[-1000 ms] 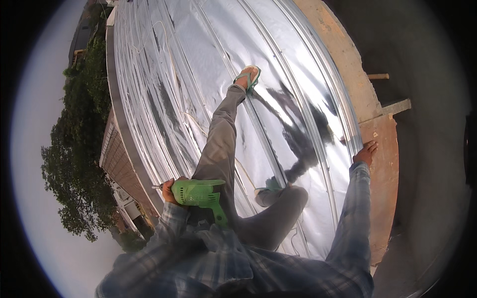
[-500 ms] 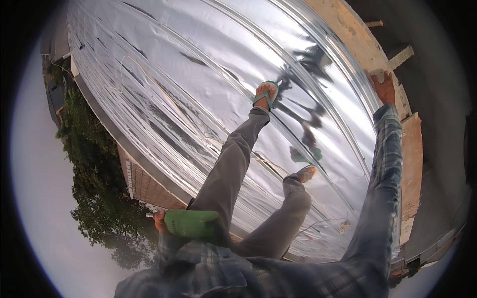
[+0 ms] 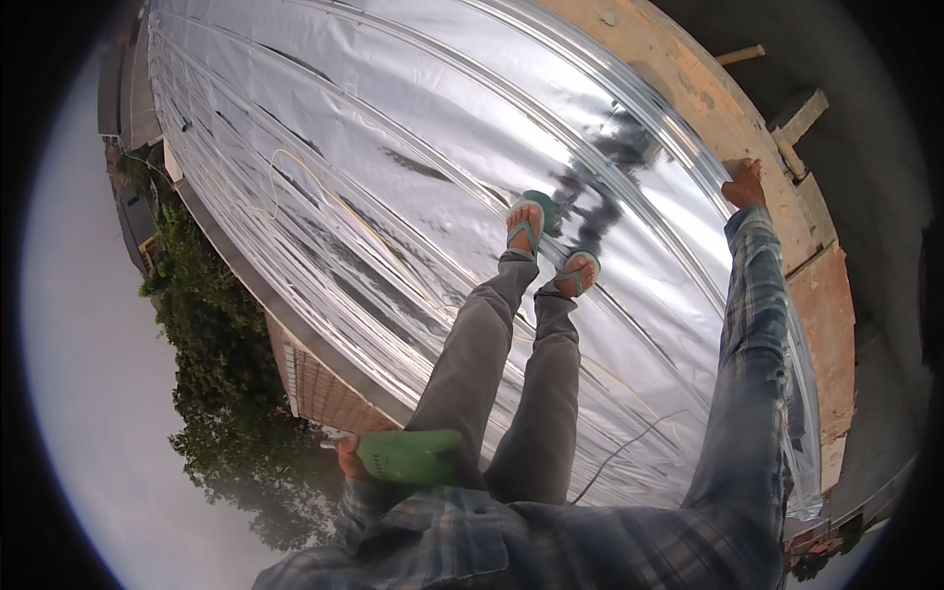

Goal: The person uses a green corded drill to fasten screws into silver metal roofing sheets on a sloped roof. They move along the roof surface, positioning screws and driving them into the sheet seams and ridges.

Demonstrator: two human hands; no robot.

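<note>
My left hand (image 3: pixel 350 457) is closed around one end of a green, rounded plastic object (image 3: pixel 408 456) with small dark marks on its side. A thin light-coloured tip sticks out past the fingers, and its exact kind I cannot make out. Out to the right, my right arm is stretched up and my right hand (image 3: pixel 744 185) rests with curled fingers on the inner edge of a concrete wall top (image 3: pixel 688 93). Under my feet lies shiny silver, ribbed roof sheeting (image 3: pixel 433 108). Both feet, in green-strapped flip-flops (image 3: pixel 525 225), stand side by side on it.
Two wooden stubs (image 3: pixel 804 118) jut from the wall's outer side, above a dark drop. A yellowish cord (image 3: pixel 324 187) and a dark wire (image 3: pixel 621 450) lie over the sheeting. Beyond the roof's left edge are a brick wall (image 3: pixel 334 383) and a leafy tree (image 3: pixel 221 393).
My trailing foot has stepped forward beside the other. My right hand stays at the wall, its fingers now more curled. The green object is still in my left hand.
</note>
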